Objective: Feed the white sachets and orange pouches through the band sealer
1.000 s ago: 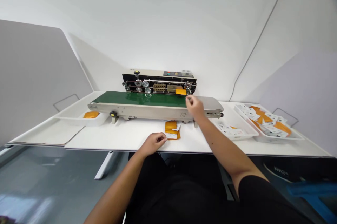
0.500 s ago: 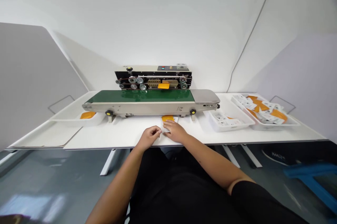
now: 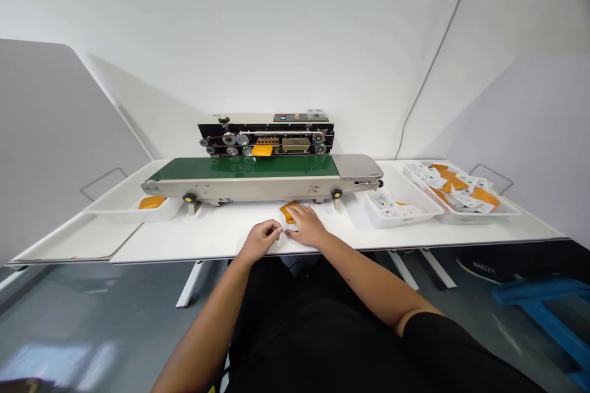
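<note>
An orange packet (image 3: 286,213) with a whitish part lies on the white table in front of the machine. My right hand (image 3: 306,227) covers its right side, fingers bent over it and thumb low near the whitish part. Close by on the left, my left hand (image 3: 260,239) has thumb and forefinger pinched together at the packet's lower edge; whatever is between them is too small to make out. Behind, a second orange packet (image 3: 262,150) hangs in the band sealing machine (image 3: 295,128), above its green conveyor belt (image 3: 249,168).
On the right stand two white bins, a smaller bin (image 3: 405,221) and a larger bin (image 3: 511,211), with white and orange packets. A shallow white tray (image 3: 115,213) at left holds an orange packet (image 3: 152,202). A blue stool (image 3: 544,294) stands on the floor at right.
The packet in the sealing machine has travelled left along the rollers. My right hand has shifted slightly further over the packet on the table, which has turned a little. My left hand stays nearly still.
</note>
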`<state>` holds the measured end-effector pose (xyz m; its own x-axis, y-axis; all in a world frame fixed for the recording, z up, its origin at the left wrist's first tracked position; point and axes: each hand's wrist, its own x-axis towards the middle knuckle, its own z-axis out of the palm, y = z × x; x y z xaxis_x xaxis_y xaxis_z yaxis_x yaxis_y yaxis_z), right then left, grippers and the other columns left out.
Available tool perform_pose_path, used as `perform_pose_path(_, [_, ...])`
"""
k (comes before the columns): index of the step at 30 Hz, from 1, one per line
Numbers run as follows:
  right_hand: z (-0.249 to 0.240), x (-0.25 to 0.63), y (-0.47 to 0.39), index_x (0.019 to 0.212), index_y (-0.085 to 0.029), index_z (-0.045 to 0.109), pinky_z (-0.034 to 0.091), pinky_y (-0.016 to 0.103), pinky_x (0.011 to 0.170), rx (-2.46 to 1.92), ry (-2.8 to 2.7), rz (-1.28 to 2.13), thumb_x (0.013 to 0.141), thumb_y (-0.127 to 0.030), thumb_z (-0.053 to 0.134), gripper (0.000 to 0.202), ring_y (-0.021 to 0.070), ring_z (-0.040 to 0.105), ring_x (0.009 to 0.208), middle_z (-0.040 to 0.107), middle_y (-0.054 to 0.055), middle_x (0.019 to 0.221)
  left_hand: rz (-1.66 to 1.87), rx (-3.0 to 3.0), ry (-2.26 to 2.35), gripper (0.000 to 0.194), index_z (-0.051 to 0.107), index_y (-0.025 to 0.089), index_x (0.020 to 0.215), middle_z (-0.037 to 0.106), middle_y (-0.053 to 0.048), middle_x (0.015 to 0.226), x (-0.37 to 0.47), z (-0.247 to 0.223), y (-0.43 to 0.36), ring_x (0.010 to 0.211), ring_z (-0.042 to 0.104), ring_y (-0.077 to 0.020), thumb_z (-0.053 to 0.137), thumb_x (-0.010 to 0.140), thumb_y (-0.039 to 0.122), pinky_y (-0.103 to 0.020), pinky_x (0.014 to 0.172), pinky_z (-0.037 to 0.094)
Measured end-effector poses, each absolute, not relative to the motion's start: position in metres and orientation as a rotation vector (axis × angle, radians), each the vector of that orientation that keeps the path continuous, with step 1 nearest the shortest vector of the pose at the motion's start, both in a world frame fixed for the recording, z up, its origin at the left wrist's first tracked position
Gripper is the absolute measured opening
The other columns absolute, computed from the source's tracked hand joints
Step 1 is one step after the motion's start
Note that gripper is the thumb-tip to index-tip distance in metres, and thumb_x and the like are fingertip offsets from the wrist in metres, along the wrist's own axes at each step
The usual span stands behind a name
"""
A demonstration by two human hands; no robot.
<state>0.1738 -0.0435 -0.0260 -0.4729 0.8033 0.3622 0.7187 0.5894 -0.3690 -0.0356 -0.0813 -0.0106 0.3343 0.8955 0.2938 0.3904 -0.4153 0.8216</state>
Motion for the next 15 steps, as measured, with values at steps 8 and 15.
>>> perform_pose_path(8, [-0.0192, 0.1783, -0.0502, 0.116, -0.026, 0.069, 0.007, 0.062, 0.119, -1.15, -2.275, 0.124, 0.083, -0.023, 0.066, 0.033, 0.027, 0.058, 0.11, 0.065, 0.007, 0.116, 1.005, 1.96, 1.146, 0.025, 0.063, 0.019, 0.08, 0.061, 0.002, 0.071, -0.0342, -0.0054, -0.084, 0.067, 0.055, -0.0147, 0.056, 0.094, 0.039, -0.024, 0.065, 0.043])
perform_pose_path(15, [-0.0195, 0.1811, -0.0506, 0.108, -0.029, 0.074, 0.004, 0.061, 0.121, -1.048, -2.205, 0.126, 0.091, -0.015, 0.058, 0.028, 0.0225, 0.062, 0.105, 0.073, 0.003, 0.11, 1.073, 1.946, 1.134, 0.023, 0.064, 0.019, 0.085, 0.063, 0.0, 0.075, -0.0337, -0.0087, -0.0811, 0.072, 0.058, -0.0155, 0.058, 0.094, 0.038, -0.025, 0.069, 0.046])
